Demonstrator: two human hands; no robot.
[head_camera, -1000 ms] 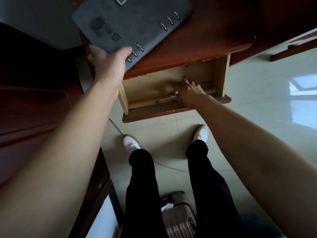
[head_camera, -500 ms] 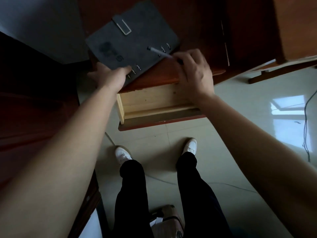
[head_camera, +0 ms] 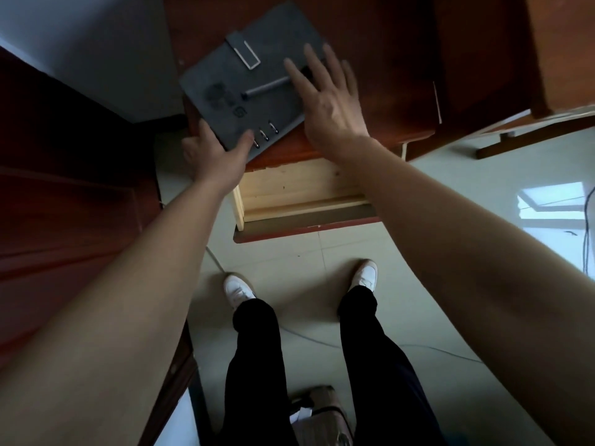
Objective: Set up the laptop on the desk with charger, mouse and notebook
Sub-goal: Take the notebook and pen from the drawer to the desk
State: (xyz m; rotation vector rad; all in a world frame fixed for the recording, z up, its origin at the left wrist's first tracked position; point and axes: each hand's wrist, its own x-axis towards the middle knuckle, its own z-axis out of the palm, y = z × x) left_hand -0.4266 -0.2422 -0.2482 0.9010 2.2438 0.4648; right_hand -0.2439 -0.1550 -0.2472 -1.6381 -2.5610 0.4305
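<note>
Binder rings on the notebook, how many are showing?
3 rings in a row on the notebook, at its near edge beside the left hand; the right hand may hide more.

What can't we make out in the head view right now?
Head view, all:
1. Slim grey pen: far end hidden behind fingers of the right hand.
2. Dark grey ring-bound notebook: embossed logo too dim to read.
3. Pale wooden drawer: right part covered by the right forearm, back by the red-brown desk top.
4. Desk top: far part cut by the top edge.
</note>
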